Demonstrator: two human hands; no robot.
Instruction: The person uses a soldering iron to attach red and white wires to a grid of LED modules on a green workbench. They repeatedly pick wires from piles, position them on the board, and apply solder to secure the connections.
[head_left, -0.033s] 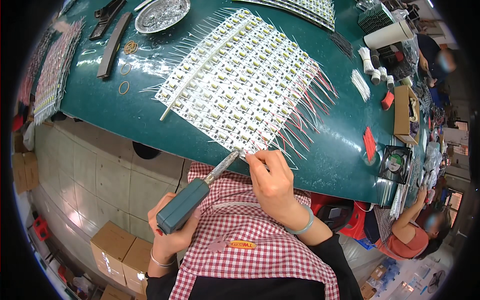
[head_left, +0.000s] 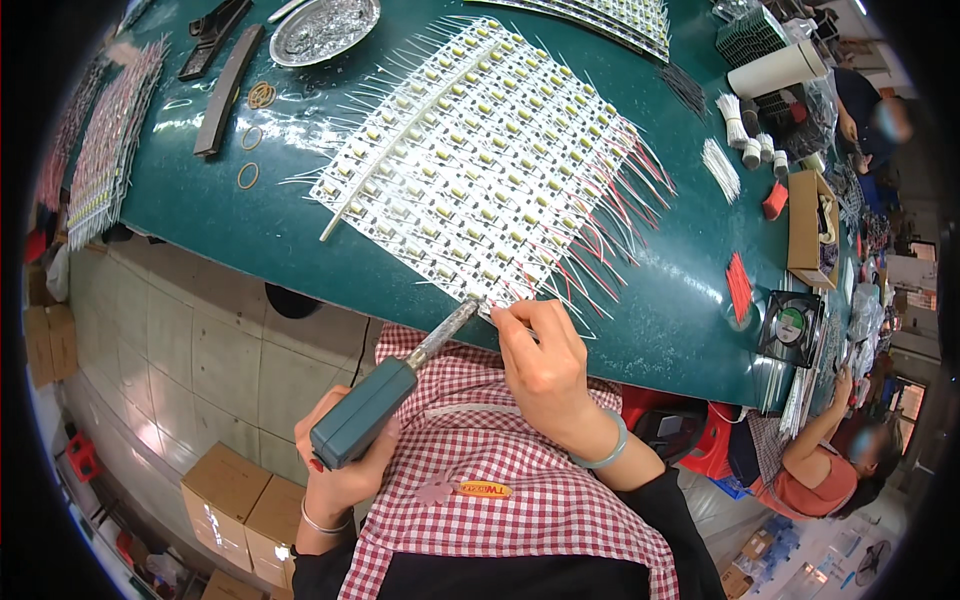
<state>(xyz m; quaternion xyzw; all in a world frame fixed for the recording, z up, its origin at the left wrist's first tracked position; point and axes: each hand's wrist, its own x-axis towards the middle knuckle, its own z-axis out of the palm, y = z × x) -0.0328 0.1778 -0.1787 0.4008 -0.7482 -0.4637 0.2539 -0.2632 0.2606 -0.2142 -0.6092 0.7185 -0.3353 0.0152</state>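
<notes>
My left hand (head_left: 345,455) is closed around the dark green handle of a soldering iron (head_left: 365,413). The iron's metal tip touches or nearly touches the near corner of a large panel of white circuit boards (head_left: 455,165). Rows of small yellow parts cover that panel, and white and red wires (head_left: 600,225) stick out along its right side. Beside the tip, my right hand (head_left: 545,360) pinches thumb and fingers together at the same corner. What lies between those fingertips is too small and hidden to make out. A thin pale rod (head_left: 395,155) lies across the panel's left part.
The green table (head_left: 270,225) ends just before my apron. Far left lie wired board strips (head_left: 118,140), a dark bar (head_left: 228,90), rubber bands (head_left: 250,137) and a metal dish (head_left: 325,30). Rightward are red wires (head_left: 738,287), a fan (head_left: 792,328) and a carton (head_left: 812,230). Two people sit beyond.
The soldering iron's handle has shifted very slightly left and down with my left hand. My right hand and the panel have stayed in place.
</notes>
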